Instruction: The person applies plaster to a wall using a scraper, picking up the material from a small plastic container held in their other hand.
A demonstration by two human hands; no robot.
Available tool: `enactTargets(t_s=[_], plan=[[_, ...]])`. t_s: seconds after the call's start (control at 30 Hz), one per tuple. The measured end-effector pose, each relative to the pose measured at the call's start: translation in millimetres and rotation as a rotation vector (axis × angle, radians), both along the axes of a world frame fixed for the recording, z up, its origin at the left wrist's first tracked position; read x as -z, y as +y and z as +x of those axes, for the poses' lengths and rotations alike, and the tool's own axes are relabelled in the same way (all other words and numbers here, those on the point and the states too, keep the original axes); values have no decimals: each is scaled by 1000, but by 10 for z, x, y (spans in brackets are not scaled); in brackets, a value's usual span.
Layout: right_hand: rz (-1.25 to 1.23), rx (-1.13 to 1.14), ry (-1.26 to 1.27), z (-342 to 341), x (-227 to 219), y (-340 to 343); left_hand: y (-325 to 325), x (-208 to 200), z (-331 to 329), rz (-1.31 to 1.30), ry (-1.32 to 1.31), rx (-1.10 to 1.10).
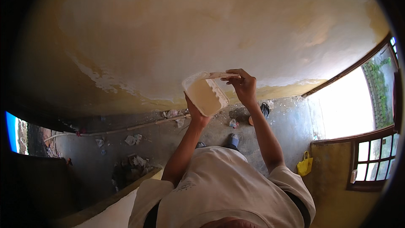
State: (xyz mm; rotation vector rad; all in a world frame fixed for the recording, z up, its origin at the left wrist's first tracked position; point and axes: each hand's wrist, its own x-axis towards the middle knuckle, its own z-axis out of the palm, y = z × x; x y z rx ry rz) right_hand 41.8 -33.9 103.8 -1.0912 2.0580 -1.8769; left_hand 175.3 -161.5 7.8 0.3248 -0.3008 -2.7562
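My left hand (195, 113) holds up a rectangular plastic tub (206, 94) of pale cream putty, tilted toward me. My right hand (242, 85) grips a flat putty blade (219, 75) that lies across the tub's upper rim. Both hands are raised in front of a large pale yellow plastered wall (202, 21), close to its patchy lower edge. My light T-shirt and forearms fill the lower middle of the view.
A grey concrete floor (278, 122) lies below, strewn with paper scraps (134, 138) and debris. A thin pipe (126, 128) runs along the wall base. A yellow bag (304, 165) hangs by a barred window (373, 156) at right. A bright doorway (346, 105) opens at right.
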Motion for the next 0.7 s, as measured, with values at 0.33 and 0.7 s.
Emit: enactTargets(t_s=[0.33, 0.7], plan=[[11, 327, 383, -968, -1361, -782, -79, -97, -3, -14, 63, -48], [-323, 769, 302, -1239, -600, 188, -68, 103, -21, -55, 93, -73]])
